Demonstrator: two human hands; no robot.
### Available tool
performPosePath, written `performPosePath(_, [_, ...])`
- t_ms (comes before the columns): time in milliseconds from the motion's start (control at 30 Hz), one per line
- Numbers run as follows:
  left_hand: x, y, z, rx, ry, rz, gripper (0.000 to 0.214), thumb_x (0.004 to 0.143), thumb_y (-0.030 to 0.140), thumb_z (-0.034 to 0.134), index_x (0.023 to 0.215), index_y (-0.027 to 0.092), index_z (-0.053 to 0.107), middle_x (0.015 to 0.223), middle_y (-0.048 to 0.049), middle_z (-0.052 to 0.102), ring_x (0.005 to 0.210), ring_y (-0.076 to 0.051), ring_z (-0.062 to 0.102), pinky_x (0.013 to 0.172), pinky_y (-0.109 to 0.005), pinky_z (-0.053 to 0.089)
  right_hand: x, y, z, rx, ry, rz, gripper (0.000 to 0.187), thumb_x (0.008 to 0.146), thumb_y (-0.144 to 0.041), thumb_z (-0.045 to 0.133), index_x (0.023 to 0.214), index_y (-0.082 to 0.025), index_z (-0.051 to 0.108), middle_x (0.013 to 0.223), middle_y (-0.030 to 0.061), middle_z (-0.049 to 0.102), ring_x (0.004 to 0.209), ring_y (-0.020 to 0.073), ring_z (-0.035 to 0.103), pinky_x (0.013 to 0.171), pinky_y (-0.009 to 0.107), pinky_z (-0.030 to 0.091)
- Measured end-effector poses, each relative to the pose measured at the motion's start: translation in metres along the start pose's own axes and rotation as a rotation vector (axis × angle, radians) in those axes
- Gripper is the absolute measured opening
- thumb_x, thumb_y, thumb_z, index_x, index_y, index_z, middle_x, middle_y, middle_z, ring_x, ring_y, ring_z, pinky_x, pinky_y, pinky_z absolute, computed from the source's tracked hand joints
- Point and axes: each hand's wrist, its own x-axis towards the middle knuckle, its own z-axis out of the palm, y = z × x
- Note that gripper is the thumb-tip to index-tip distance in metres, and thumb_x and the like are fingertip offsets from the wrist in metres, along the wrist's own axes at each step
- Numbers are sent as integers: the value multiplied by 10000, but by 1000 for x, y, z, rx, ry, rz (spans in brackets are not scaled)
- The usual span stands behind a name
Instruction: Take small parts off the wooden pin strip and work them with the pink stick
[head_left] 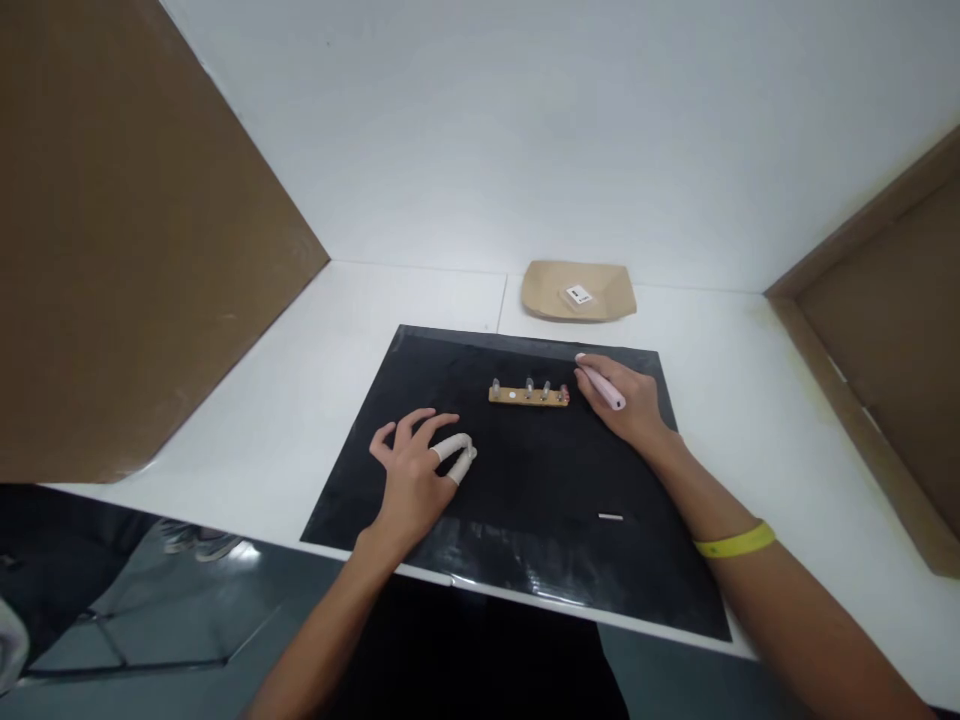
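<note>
My left hand (416, 468) hovers over or rests on the black mat (525, 480). White covers sit on its thumb and index finger, whose tips meet in a pinch; a tiny pale spot shows there, too small to name. My right hand (634, 400) is closed around a pink pen-shaped tool (602, 387), at the mat's right side. Between the hands lies a narrow yellow-brown strip (519, 397) bearing several small clear upright parts, a white dot and a red piece at its right end. Neither hand touches this strip.
A short thin white stick (610, 517) lies on the mat's lower right. Behind the mat, a brown paper tray (540, 290) holds a small clear box with a white label (578, 294). Brown panels (150, 250) flank the white table (247, 430).
</note>
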Motion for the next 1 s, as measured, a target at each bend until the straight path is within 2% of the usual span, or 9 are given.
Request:
performPosePath(133, [2, -5, -1, -61, -34, -71, 89, 941, 292, 686, 921, 285, 772, 1281, -49, 740, 1331, -313, 549, 1091, -570, 253, 0, -1, -1, -157, -2, -68, 319, 1065, -342, 510, 1225, -155, 713, 1032, 95, 776, 868, 198, 733, 728, 296, 534])
performPosePath(233, [3, -7, -3, -90, -34, -117, 105, 948, 319, 663, 920, 284, 759, 1324, -40, 716, 1361, -313, 520, 1112, -574, 262, 1, -4, -4, -280, -32, -110, 328, 1084, -301, 472, 1263, -154, 704, 951, 102, 750, 852, 219, 672, 745, 328, 479])
performPosePath(333, [2, -11, -2, -101, 20, -147, 110, 941, 351, 659, 932, 295, 753, 1329, -30, 711, 1360, -315, 515, 1122, -581, 277, 2, -6, -15, -365, -109, -189, 338, 1093, -266, 442, 1318, -163, 672, 1014, 113, 730, 924, 237, 625, 843, 363, 446])
performPosePath(467, [1, -17, 1, -131, 65, -171, 139, 935, 393, 645, 921, 300, 748, 1305, -21, 718, 1334, -312, 534, 1133, -576, 315, 2, -3, -43, -467, -271, -315, 347, 1096, -288, 438, 1372, -175, 616, 1186, 121, 694, 1027, 251, 581, 915, 380, 402])
performPosePath(600, [3, -20, 3, -148, 112, -164, 180, 932, 430, 633, 921, 293, 748, 1276, -21, 728, 1293, -310, 567, 1137, -564, 353, -3, 6, -76, -597, -445, -394, 310, 1075, -321, 501, 1310, -153, 615, 1053, 94, 681, 936, 227, 597, 843, 367, 439])
performPosePath(700, [3, -22, 4, -145, 128, -152, 189, 934, 435, 625, 928, 291, 746, 1263, -23, 732, 1289, -309, 573, 1143, -564, 363, -10, 11, -91, -710, -554, -451, 273, 1041, -260, 572, 1286, -144, 607, 988, 47, 659, 909, 196, 631, 849, 362, 507])
performPosePath(800, [4, -24, 3, -151, 140, -142, 185, 929, 439, 631, 925, 290, 740, 1260, -24, 730, 1286, -309, 578, 1149, -568, 374, -15, 10, -95, -803, -619, -479, 270, 1010, -211, 617, 1270, -142, 609, 1002, 35, 661, 908, 178, 654, 847, 358, 556])
performPosePath(1000, [5, -31, 6, -167, 147, -81, 218, 937, 437, 608, 930, 263, 738, 1244, -49, 733, 1259, -312, 600, 1137, -552, 431, -11, 0, -92, -899, -665, -454, 254, 1018, -251, 622, 1245, -134, 618, 1018, 42, 668, 912, 173, 666, 840, 353, 573])
